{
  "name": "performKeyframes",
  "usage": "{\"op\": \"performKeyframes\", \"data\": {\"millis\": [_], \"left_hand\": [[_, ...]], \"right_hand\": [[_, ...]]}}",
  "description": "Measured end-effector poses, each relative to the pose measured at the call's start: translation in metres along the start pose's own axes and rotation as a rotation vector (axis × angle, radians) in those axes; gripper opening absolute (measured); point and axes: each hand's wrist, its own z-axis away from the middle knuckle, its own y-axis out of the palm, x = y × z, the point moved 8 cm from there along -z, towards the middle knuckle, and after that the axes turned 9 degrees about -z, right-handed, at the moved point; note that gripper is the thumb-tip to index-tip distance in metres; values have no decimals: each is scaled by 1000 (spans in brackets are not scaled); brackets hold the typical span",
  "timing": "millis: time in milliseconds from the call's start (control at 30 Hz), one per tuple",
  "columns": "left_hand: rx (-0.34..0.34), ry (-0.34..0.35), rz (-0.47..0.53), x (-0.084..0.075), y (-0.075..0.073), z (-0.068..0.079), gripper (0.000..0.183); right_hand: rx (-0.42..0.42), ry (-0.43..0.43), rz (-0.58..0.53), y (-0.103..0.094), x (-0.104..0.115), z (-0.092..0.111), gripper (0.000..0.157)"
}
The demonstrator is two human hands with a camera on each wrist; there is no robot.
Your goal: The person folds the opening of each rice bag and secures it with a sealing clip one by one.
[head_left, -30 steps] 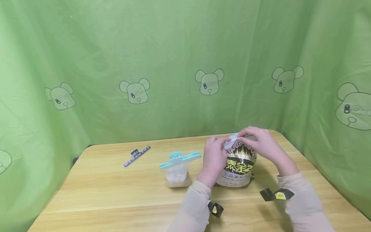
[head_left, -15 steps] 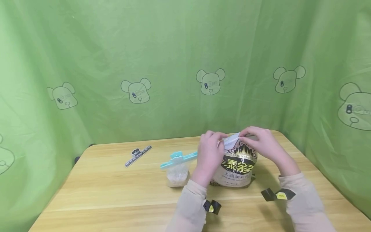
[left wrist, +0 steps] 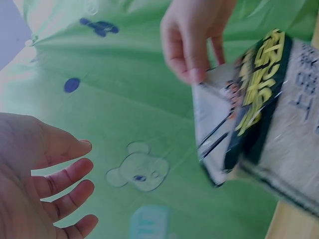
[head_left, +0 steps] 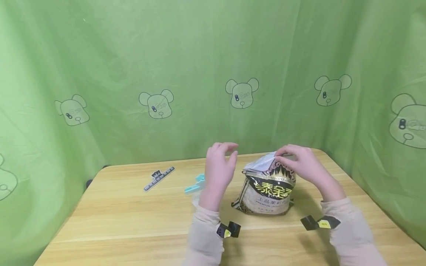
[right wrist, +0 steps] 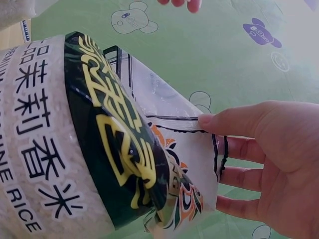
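A bag of jasmine rice (head_left: 271, 195) stands upright on the table, its white top folded over. My right hand (head_left: 304, 166) pinches the folded top between thumb and fingers, seen close in the right wrist view, where the thumb lies on the flap (right wrist: 169, 94). To the left of the bag, my left hand (head_left: 219, 171) is in the air, apart from it, fingers spread and holding nothing. Behind the left hand, a turquoise sealing clip (head_left: 194, 188) is partly hidden, as is the small clear bag of rice (head_left: 195, 199) beneath it.
Farther left on the wooden table (head_left: 116, 221) lies a black clip with a piano-key pattern (head_left: 159, 178). A green curtain (head_left: 199, 122) with bear-head drawings hangs around the table's back and sides.
My left hand has let go of the rice bag's top and moved left, now covering part of the turquoise clip. The right hand keeps its pinch on the fold.
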Motion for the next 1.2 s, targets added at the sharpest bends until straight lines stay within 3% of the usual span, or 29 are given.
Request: {"op": "performKeyframes", "data": {"millis": [467,767,1200], "left_hand": [[9,-122,108,48,-34,-10,26],[-17,-230,114,91,-54,-12,28],[-34,-394,158,156,-69,-8,31]], "right_hand": [[6,10,7,0,0,0,15],[9,16,8,0,-1,0,15],[20,37,5,0,-2,1,17]]}}
